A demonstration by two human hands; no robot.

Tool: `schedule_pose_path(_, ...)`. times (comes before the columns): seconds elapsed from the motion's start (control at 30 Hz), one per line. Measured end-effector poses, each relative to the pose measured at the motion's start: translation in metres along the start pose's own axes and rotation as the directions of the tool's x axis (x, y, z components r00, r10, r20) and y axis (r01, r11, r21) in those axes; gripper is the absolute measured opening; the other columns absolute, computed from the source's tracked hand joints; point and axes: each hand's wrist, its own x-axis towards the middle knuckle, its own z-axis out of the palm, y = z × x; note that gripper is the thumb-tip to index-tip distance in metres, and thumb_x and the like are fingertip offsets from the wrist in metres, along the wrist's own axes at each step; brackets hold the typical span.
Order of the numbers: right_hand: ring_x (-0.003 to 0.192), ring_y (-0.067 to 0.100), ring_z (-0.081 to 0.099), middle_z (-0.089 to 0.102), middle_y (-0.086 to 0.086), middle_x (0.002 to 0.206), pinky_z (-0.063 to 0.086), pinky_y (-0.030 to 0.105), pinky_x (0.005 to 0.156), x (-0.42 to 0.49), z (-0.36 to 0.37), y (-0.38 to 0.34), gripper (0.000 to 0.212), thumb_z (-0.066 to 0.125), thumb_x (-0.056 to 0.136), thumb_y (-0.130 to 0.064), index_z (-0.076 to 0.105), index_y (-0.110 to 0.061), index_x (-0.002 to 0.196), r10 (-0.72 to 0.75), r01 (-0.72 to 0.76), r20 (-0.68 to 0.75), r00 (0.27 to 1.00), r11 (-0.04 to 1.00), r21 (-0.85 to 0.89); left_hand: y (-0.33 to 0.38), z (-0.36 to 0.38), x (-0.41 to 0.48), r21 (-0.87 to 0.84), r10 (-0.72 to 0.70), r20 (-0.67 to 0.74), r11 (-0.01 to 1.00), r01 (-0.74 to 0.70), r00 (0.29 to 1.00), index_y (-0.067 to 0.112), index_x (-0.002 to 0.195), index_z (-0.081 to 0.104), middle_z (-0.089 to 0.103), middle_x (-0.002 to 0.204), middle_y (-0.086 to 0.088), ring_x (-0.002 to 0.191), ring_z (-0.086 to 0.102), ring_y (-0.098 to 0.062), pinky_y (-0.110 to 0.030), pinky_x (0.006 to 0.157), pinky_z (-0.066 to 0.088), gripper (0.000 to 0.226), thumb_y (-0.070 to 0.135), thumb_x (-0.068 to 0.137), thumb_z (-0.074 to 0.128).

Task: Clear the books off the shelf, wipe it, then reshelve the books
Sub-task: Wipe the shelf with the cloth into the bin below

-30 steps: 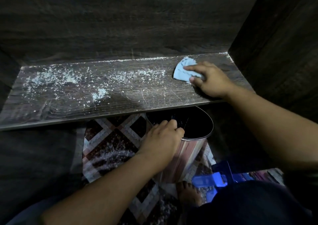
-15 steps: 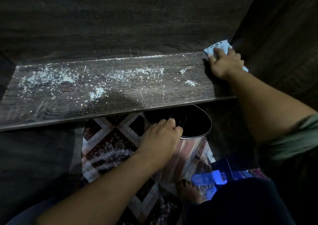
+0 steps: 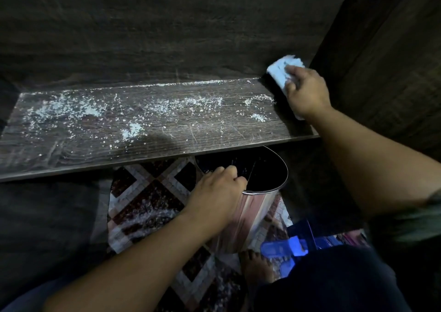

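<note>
The dark wooden shelf [image 3: 167,149] runs across the view, bare of books and strewn with white crumbs and dust [image 3: 133,130]. At its far right end, in the back corner, my right hand [image 3: 307,94] presses a light blue cloth [image 3: 280,71] onto the board. Below the shelf's front edge my left hand [image 3: 219,190] grips the rim of a shiny metal bin [image 3: 269,192], which is tilted with its dark mouth under the edge. No books are in view.
The shelf's dark back panel [image 3: 167,37] and right side wall [image 3: 381,72] close in the corner. A patterned floor mat [image 3: 148,204] lies under the bin. A blue plastic object [image 3: 284,249] and a bare foot [image 3: 257,266] are at the lower right.
My right hand has slid the cloth from mid-right of the shelf into the back right corner, leaving small crumb piles behind. My left hand has stayed on the bin rim.
</note>
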Motion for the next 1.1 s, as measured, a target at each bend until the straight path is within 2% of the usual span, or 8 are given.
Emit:
schedule_pose_path(0.07,0.142,0.032,0.026,0.027,0.013,0.155,0.023,0.041,0.116,0.002,0.007,0.01,0.047,0.034,0.1,-0.044,0.037,-0.035,0.146,0.077,-0.048,0.171,0.982,0.985,-0.167,-0.002,0.0,-0.001,0.004,0.0,0.004,1.0,0.0,1.0,0.019,0.114,0.056,0.046,0.109,-0.001,0.106,0.047,-0.021,-0.033,0.09,0.039,0.023,0.012,0.093,0.051)
schedule_pose_path(0.13,0.146,0.029,0.015,0.018,0.014,0.158,0.015,0.041,0.119,-0.002,0.015,0.012,0.049,0.027,0.101,-0.048,0.031,-0.037,0.148,0.062,-0.022,0.196,0.979,0.979,-0.201,-0.003,0.0,-0.002,0.015,0.003,0.01,1.0,-0.003,1.0,0.019,0.115,0.054,0.045,0.111,0.0,0.107,0.046,-0.021,-0.032,0.09,0.038,0.024,0.011,0.092,0.05)
schedule_pose_path(0.23,0.143,0.031,0.022,0.024,0.014,0.157,0.02,0.045,0.116,-0.008,0.02,0.006,0.047,0.025,0.102,-0.047,0.031,-0.039,0.147,-0.02,0.058,0.174,0.985,0.974,-0.219,-0.004,-0.001,-0.005,0.028,0.002,0.008,1.0,-0.003,1.0,0.019,0.116,0.053,0.044,0.112,-0.001,0.109,0.045,-0.021,-0.033,0.091,0.037,0.026,0.011,0.093,0.048)
schedule_pose_path(0.43,0.139,0.032,0.029,0.027,0.01,0.156,0.027,0.044,0.111,-0.041,0.019,-0.014,0.044,0.033,0.101,-0.046,0.034,-0.042,0.145,-0.127,0.17,0.228,0.965,0.969,-0.18,-0.004,-0.003,-0.013,0.055,0.021,0.019,0.998,-0.022,1.0,0.021,0.119,0.053,0.044,0.115,0.001,0.112,0.044,-0.02,-0.031,0.093,0.037,0.032,0.009,0.09,0.049)
schedule_pose_path(0.7,0.139,0.032,0.027,0.022,0.009,0.157,0.022,0.041,0.113,-0.086,0.014,-0.034,0.047,0.036,0.101,-0.045,0.03,-0.041,0.147,-0.134,0.181,0.289,0.948,0.973,-0.143,-0.009,-0.004,-0.021,0.061,0.044,0.028,0.997,-0.046,0.999,0.022,0.11,0.057,0.047,0.108,0.001,0.108,0.048,-0.02,-0.032,0.089,0.041,0.029,0.005,0.087,0.054)
schedule_pose_path(0.93,0.127,0.034,0.038,0.037,0.012,0.148,0.032,0.039,0.106,-0.107,0.018,-0.04,0.044,0.044,0.1,-0.035,0.041,-0.038,0.143,-0.188,0.219,0.249,0.95,0.97,-0.104,-0.009,-0.007,-0.023,0.054,0.053,-0.002,0.997,-0.053,0.999,0.02,0.105,0.058,0.05,0.106,0.0,0.104,0.051,-0.022,-0.034,0.081,0.043,0.025,0.004,0.085,0.055)
schedule_pose_path(1.1,0.123,0.037,0.04,0.042,0.017,0.142,0.031,0.038,0.106,-0.119,0.014,-0.046,0.043,0.045,0.1,-0.029,0.044,-0.034,0.142,-0.219,0.246,0.234,0.947,0.965,-0.094,-0.011,-0.005,-0.023,0.013,0.05,-0.028,0.999,-0.05,0.998,0.02,0.107,0.058,0.049,0.106,-0.001,0.104,0.05,-0.022,-0.033,0.083,0.042,0.022,0.008,0.09,0.052)
